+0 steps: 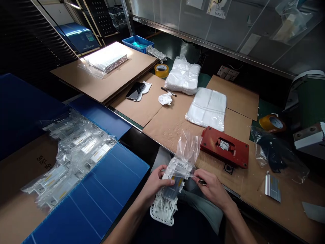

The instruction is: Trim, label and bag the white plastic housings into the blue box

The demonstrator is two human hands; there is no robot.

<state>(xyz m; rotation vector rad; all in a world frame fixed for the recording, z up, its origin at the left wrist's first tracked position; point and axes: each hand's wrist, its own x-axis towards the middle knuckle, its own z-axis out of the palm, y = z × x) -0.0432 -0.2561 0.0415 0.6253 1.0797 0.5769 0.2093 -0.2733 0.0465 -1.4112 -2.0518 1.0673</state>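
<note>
My left hand [159, 184] is closed round a white moulded plastic part [164, 206], which is tilted over my lap. A clear plastic bag [188, 147] covers the part's upper end and sticks up loosely beyond it. The lower end, with its open ribs, is bare. At the part's right side, the fingers of my right hand [209, 186] are closed on the bag's film and pull it taut. A small dark object [202, 182] shows in that hand; its kind cannot be made out.
Several bagged white parts [83, 145] lie in a blue-flapped box [101, 200] at left. On the cardboard-covered table are a red fixture [224, 147], stacked clear bags [208, 108], a phone [135, 90], crumpled white tissue [165, 99] and tape rolls [161, 70].
</note>
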